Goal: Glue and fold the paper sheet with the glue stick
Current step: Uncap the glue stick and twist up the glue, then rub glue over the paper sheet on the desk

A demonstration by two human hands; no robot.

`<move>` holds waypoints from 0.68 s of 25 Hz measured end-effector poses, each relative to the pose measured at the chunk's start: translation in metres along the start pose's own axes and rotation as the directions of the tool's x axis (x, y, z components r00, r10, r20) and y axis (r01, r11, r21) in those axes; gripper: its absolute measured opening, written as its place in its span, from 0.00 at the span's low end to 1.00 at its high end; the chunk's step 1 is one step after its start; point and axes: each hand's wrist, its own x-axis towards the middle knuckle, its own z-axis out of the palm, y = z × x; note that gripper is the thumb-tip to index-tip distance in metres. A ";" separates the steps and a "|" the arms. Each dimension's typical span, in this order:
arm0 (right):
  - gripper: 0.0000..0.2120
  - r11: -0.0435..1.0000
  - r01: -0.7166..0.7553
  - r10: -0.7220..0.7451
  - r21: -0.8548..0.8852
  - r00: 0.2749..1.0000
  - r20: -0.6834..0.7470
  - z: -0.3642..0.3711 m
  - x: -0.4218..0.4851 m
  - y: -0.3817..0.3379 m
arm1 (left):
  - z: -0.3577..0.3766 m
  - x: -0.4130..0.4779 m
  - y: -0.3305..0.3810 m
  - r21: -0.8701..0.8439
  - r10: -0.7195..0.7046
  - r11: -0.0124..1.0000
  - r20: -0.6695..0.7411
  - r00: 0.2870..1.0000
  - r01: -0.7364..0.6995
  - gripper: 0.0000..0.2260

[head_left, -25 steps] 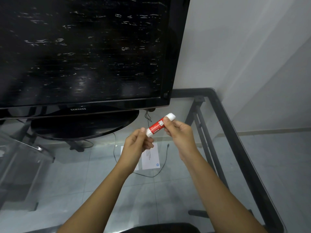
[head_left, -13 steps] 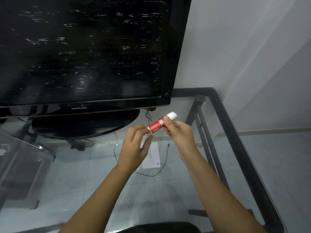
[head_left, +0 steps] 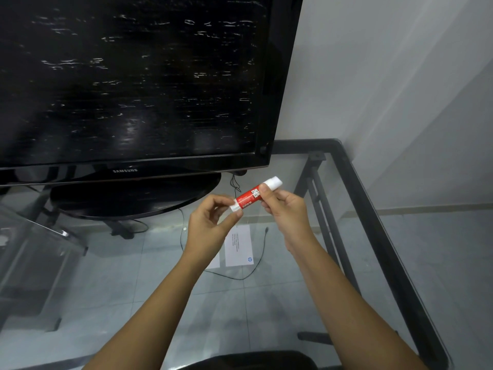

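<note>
Mid-frame, the glue stick [head_left: 252, 196] is gripped by the right hand [head_left: 285, 209], its lower-left end pinched by the left hand [head_left: 208, 225].

dim, even light | streaky glare on television [head_left: 128, 76] | wide-angle edge bending

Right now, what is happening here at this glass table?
A person holds a red and white glue stick in the air with both hands, above the glass table. The right hand grips its body, and the left hand pinches its lower white end with thumb and fingers. The paper sheet lies flat on the glass under the hands, untouched, in front of a Samsung television. No glue is applied yet.
</note>
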 end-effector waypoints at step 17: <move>0.35 0.343 0.390 0.176 -0.855 0.867 0.466 0.008 0.035 0.126 | -0.030 0.000 -0.041 -0.075 -0.357 0.934 -0.127 0.925 0.350 0.08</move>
